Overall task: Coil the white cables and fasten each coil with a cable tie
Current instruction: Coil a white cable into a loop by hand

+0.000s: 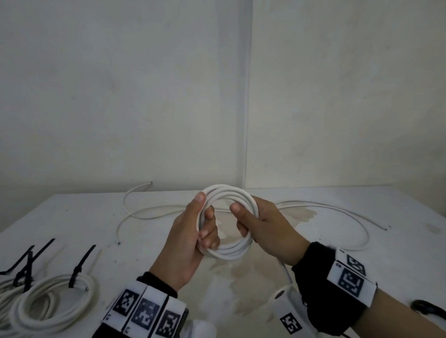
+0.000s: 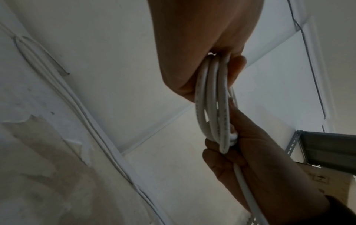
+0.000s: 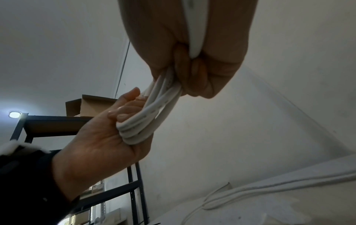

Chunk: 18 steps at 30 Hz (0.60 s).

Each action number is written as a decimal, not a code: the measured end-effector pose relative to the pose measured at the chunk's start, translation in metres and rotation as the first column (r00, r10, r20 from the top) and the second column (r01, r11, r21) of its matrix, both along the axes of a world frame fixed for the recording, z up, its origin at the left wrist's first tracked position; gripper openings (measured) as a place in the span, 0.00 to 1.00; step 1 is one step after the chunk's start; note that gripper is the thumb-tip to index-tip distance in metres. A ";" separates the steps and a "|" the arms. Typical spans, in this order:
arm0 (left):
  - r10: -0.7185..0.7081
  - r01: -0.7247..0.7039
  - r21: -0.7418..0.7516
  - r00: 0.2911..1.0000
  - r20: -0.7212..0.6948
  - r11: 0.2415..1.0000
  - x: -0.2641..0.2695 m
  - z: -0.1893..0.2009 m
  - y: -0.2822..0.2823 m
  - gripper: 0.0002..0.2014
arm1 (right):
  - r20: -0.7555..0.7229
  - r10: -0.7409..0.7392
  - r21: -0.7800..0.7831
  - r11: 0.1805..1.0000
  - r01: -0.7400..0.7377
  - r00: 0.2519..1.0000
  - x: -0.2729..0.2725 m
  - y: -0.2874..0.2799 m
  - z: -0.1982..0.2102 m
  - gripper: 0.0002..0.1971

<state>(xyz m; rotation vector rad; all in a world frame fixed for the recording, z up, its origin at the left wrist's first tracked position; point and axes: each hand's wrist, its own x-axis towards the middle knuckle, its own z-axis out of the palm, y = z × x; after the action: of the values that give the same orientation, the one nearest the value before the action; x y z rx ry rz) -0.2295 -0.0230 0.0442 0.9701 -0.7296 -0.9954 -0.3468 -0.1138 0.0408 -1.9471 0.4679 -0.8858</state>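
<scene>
So the white coil point(image 1: 227, 221) is up in the air over the middle of the table point(image 1: 366, 251), held between both hands and not tied yet. It's a ring of several turns, standing roughly on edge with its open face toward the camera, so there's no real long axis, just a round hoop, maybe a bit taller than wide. One tail of cable drops out of the bottom right of the ring, down past the right wrist.

The left hand point(image 1: 188, 241) is wrapped round the left side of the ring, thumb on the outside, fingers poking through the middle. The right hand point(image 1: 265, 229) is clamped on the right side the same way. From the wrist cams you can see the turns bunched together in both fists.

Progress, as far as I can judge: there are finished coils point(image 1: 55, 304) down at the near left of the table, each with a black cable tie point(image 1: 78, 270) on it; how many is hard to count since they overlap. This one looks nearly wound, with only that tail left to tuck in, then it needs a tie. After that there are still loose cables point(image 1: 330, 206) sprawled across the far side of the table, so I'd guess we're around halfway or a bit past. I can't spot a spare tie for sure.
</scene>
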 end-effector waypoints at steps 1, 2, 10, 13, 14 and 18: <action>0.008 -0.008 0.003 1.000 0.012 1.000 0.000 -0.001 0.000 0.19 | -0.009 -0.010 -0.016 1.000 0.010 1.000 0.000 -0.001 0.001 0.14; 0.024 -0.025 0.013 0.999 0.047 1.000 0.000 -0.003 0.000 0.19 | -0.029 -0.018 -0.033 0.999 0.017 0.999 0.000 -0.002 0.002 0.14; -0.138 0.089 0.173 0.945 0.297 0.981 0.016 -0.016 0.007 0.26 | -0.313 -0.008 -0.197 0.979 -0.057 0.950 -0.009 -0.015 0.006 0.13; -0.246 0.150 0.285 0.907 0.341 0.947 0.024 -0.005 0.004 0.36 | -0.441 0.025 -0.227 0.964 -0.138 0.897 -0.012 -0.012 0.007 0.12; -0.268 0.157 0.316 0.900 0.345 0.936 0.023 -0.002 0.003 0.37 | -0.475 0.025 -0.237 0.959 -0.156 0.880 -0.012 -0.012 0.007 0.12; -0.163 0.026 0.300 0.883 0.441 0.954 0.003 -0.002 -0.001 0.33 | -0.520 0.020 -0.266 0.946 -0.184 0.854 -0.011 -0.013 0.011 0.10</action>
<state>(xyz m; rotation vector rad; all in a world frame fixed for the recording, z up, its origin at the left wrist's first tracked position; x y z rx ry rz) -0.2266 -0.0235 0.0422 1.4678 -1.0563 -0.9818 -0.3577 -0.1272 0.0519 -2.4842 0.5461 -0.3675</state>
